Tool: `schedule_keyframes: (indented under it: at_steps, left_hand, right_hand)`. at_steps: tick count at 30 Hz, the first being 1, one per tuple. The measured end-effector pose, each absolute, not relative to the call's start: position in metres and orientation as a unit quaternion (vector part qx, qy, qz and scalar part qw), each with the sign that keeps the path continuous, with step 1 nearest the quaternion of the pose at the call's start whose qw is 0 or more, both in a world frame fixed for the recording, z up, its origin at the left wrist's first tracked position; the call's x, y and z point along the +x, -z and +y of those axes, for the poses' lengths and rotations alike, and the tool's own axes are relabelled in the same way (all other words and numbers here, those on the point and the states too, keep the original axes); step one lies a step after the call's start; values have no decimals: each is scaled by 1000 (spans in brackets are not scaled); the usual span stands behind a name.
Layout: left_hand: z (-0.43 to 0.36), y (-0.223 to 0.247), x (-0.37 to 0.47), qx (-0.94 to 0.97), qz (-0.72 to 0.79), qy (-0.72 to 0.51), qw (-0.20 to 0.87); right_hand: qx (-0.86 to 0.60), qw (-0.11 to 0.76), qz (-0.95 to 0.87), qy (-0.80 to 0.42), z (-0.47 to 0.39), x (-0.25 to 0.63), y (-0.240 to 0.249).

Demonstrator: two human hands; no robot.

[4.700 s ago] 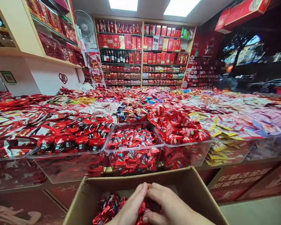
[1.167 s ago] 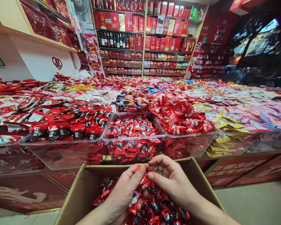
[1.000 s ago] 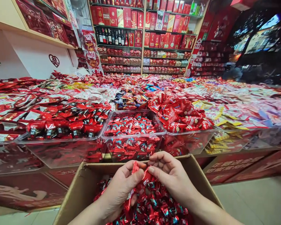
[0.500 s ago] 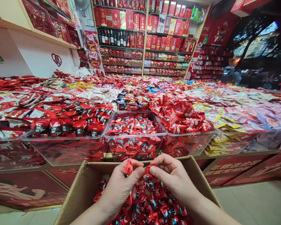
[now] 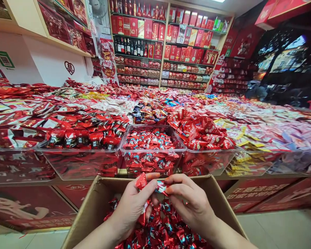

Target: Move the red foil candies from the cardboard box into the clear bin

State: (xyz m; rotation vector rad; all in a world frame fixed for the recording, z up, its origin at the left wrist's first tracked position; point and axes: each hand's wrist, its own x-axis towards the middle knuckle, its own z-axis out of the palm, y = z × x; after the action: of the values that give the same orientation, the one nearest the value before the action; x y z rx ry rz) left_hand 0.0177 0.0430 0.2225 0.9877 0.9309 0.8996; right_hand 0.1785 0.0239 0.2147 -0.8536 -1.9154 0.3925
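Above an open cardboard box (image 5: 81,211), my left hand (image 5: 133,204) is closed around red wrapped candies. One wrapped candy (image 5: 141,181) pokes up between thumb and forefinger, and part of another shows below the palm. Between both hands' fingertips is a red, white and blue wrapped candy (image 5: 161,187). My right hand (image 5: 190,199) pinches its right end, with the fingers curled. Loose wrapped candies (image 5: 168,224) of the same red and blue kind fill the box beneath.
Just beyond the box, a clear plastic bin (image 5: 152,150) holds similar candies. Another clear bin (image 5: 79,164) with red and black packets stands to its left; red pouches (image 5: 197,129) lie to its right. Shelves (image 5: 162,45) with bottles and red boxes line the back.
The candy between my fingertips now shows its white and blue side. My right fingers have shifted on it, with the thumb lower. The view has tilted slightly.
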Motion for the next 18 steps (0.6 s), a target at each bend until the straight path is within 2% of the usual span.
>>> schedule_keyframes:
  at_steps: [9, 14, 16, 18]
  left_hand:
    - [45, -217, 17, 468, 436, -412, 649]
    - [45, -217, 20, 466, 419, -435, 646]
    - [45, -215, 20, 476, 416, -423, 649]
    - [45, -212, 21, 487, 415, -407, 652]
  right_hand:
    - [-325, 470, -815, -94, 29, 181, -216]
    - [-329, 529, -782, 22, 37, 188, -245]
    - [-362, 496, -785, 83, 54, 186, -269]
    - [-432, 379, -810, 116, 80, 179, -292]
